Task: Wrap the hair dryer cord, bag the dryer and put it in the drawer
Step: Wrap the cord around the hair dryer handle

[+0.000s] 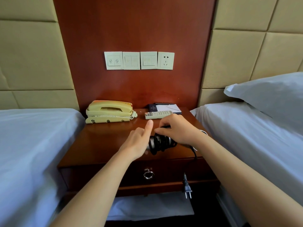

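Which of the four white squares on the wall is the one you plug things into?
The rightmost wall plate: it has plug holes, while the three switch plates to its left show only flat switches.

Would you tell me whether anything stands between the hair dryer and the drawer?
Yes: the drawer is shut, and the loose end of the cord, with its plug, hangs across its front, right of the ring pull.
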Demonstrator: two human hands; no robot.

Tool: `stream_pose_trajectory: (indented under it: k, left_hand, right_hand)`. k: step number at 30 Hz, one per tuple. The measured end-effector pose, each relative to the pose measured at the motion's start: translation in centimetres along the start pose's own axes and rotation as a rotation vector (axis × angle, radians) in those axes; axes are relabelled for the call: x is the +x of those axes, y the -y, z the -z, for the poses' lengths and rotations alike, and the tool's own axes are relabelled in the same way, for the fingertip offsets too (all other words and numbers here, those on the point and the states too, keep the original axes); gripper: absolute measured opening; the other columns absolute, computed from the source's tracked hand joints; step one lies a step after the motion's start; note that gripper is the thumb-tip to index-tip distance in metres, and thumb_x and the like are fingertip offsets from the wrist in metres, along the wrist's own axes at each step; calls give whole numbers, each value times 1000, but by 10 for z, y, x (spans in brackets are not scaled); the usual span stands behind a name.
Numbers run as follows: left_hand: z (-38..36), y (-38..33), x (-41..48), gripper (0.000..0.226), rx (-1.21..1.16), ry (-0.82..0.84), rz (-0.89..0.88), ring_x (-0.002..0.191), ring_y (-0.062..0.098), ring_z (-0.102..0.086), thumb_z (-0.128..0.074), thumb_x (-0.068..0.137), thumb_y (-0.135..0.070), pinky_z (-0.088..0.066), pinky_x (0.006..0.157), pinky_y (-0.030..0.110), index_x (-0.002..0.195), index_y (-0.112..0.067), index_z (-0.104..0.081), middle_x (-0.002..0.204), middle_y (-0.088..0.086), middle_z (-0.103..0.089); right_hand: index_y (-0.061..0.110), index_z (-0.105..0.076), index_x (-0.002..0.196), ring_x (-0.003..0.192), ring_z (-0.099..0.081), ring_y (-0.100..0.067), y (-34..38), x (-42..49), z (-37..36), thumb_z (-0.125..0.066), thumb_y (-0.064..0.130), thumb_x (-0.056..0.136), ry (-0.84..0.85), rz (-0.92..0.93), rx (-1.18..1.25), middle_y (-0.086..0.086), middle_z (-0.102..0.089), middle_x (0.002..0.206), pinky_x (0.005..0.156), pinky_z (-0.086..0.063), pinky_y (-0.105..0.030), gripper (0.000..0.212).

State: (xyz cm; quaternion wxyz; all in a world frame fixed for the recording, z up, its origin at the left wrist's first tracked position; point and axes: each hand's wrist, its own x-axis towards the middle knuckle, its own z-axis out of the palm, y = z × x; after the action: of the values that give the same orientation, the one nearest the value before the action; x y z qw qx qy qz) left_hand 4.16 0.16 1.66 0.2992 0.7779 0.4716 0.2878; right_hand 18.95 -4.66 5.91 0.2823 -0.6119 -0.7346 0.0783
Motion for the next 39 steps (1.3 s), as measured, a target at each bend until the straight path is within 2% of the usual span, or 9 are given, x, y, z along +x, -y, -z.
stream_pose_trajectory:
  k: [4, 8, 11, 16, 21, 25, 31, 34, 39]
  left_hand:
    - [1, -3, -7, 74, -9, 130, -84, 50, 17, -55, -22, 71, -82, -47, 62, 35, 59, -12, -40, 56, 5, -47]
    - [-3, -1, -4, 66, 146, 202, -124, 57, 15, -58, -55, 63, -77, -49, 61, 36, 93, -19, -68, 70, 2, -63]
    - [-4, -4, -3, 53, 178, 180, -166, 56, 27, -63, -49, 78, -67, -53, 59, 44, 91, -20, -69, 66, 4, -67]
    - [-3, -8, -4, 37, 251, 126, -181, 62, 23, -61, -41, 93, -47, -52, 62, 41, 87, -20, -65, 66, 2, -58]
    - [-2, -7, -2, 43, 223, 141, -208, 66, 32, -65, -38, 94, -47, -50, 61, 43, 65, -19, -52, 59, 0, -53]
    - [1, -3, 0, 47, 201, 154, -207, 65, 38, -64, -39, 94, -48, -37, 54, 36, 63, -15, -49, 54, 2, -47]
    - [15, 8, 3, 48, 194, 76, -162, 55, 27, -65, -42, 95, -45, -39, 56, 33, 57, -16, -43, 52, 3, -50]
    - [23, 14, 3, 50, 205, 59, -110, 49, 17, -65, -42, 95, -46, -41, 57, 32, 56, -16, -41, 48, 2, -46]
    - [28, 13, 1, 51, 237, 62, -104, 58, 29, -66, -41, 95, -47, -37, 58, 30, 54, -17, -36, 45, -1, -36]
  right_hand:
    - [13, -58, 61, 54, -39, -13, -2, -2, 2, -68, 28, 83, 39, -56, 6, -3, -50, 58, 47, -30, -18, 29]
    - [9, -65, 66, 58, -42, -17, -4, -3, 3, -70, 33, 81, 119, -130, 110, -6, -51, 61, 54, -33, -28, 29]
    - [9, -67, 66, 59, -41, -22, -6, -3, 6, -70, 33, 81, 158, -148, 219, -9, -52, 61, 56, -32, -32, 28]
    - [8, -67, 90, 52, -44, -6, -1, -5, 16, -63, 23, 88, 255, -195, 349, 10, -60, 63, 46, -35, -17, 15]
    - [3, -65, 99, 47, -45, -1, -6, -7, 27, -56, 12, 92, 377, -262, 564, -1, -60, 74, 48, -41, -15, 15]
    - [2, -60, 105, 45, -38, -4, -9, -7, 28, -50, 4, 94, 407, -318, 796, -2, -41, 63, 46, -42, -16, 15]
    - [3, -49, 125, 40, -35, -3, -11, -12, 34, -43, 0, 95, 400, -348, 1021, 1, -40, 59, 36, -31, -13, 31]
    - [3, -55, 116, 37, -24, -1, -11, -15, 40, -42, 5, 97, 385, -325, 917, 2, -38, 57, 32, -20, -11, 23]
    - [4, -67, 86, 37, -26, -4, -11, -14, 48, -52, 18, 95, 269, -265, 450, 10, -37, 44, 36, -21, -13, 23]
